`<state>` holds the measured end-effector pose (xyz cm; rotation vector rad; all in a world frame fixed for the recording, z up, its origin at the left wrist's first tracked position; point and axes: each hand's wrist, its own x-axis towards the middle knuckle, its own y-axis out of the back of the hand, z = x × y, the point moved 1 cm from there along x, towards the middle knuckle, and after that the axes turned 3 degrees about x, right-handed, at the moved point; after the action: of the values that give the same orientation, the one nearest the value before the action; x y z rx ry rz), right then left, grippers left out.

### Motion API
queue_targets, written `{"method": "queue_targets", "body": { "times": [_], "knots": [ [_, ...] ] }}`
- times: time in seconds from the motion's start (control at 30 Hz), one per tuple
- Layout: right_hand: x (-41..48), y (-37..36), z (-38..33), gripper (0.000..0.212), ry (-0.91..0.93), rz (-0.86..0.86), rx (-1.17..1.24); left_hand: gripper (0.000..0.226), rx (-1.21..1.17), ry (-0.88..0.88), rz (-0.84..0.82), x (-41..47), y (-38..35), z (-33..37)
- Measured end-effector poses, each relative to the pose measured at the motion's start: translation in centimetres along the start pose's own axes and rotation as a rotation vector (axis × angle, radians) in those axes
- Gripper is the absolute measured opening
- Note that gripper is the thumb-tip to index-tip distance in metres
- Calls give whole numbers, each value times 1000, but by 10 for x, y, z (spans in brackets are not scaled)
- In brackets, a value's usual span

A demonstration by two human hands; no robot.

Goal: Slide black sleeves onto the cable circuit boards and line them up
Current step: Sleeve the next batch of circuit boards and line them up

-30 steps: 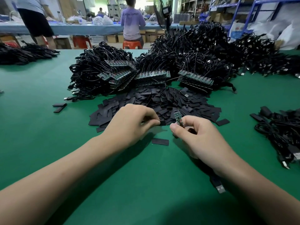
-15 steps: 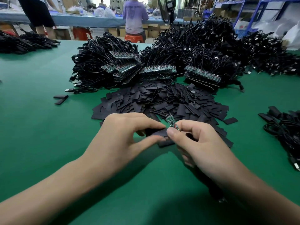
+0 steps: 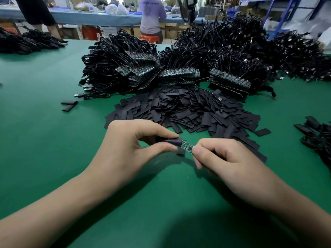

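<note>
Sleeve is pinched in my left hand, forefinger on top, thumb below, open end pointing right. Circuit board is pinched at its right end by my right hand, thumb and forefinger tips on it, other fingers curled under. The board's left end meets the sleeve mouth; can't tell how far in it is, if at all. Most of the green board is bare between the two hands. Both parts are held just above the green table, in front of me, at the near edge of the sleeve pile. The cable off the board is hidden under my right hand, so I can't tell its run.

One loose sleeve lies on the table right beneath the board. The pile of flat black sleeves starts just beyond my knuckles. Behind it are cable bundles with rows of boards stacked along the front, facing me. Two stray sleeves lie left of the pile, apart from it. One more stray piece lies off its right edge. Separate cable heap at far right.

Background: a person in a purple top sits on an orange stool at a blue-topped bench, back to me.
</note>
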<state>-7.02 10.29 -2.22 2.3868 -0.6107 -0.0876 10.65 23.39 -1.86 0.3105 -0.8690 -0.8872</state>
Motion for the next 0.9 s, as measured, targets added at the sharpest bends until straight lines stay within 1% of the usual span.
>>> {"method": "queue_targets", "body": {
  "times": [0.07,0.2,0.33,0.4,0.5,0.53,0.73,0.8,0.9],
  "knots": [
    [0,0,-1,35,-5,-15,-25,20,38,-50,-18,0,1,0],
    [-1,1,0,36,-10,-42,-48,18,155,-214,-100,2,4,-2],
    [-1,1,2,40,-83,-124,132,17,198,-298,-119,2,5,-4],
    [-1,1,2,39,-65,-127,119,18,185,-292,-117,2,4,-5],
    [-2,0,2,37,15,-88,-71,21,130,-234,-132,0,3,-8],
    [-2,0,2,35,24,-82,-101,22,117,-218,-139,0,3,-10],
    [-3,1,0,36,5,-96,-126,20,81,-152,-137,-1,-2,-11],
    [-3,1,0,38,9,-102,-133,19,98,-173,-152,-1,-1,-10],
    [-2,-3,0,37,18,-108,-131,17,165,-268,-201,-1,-1,-7]
  ]
}}
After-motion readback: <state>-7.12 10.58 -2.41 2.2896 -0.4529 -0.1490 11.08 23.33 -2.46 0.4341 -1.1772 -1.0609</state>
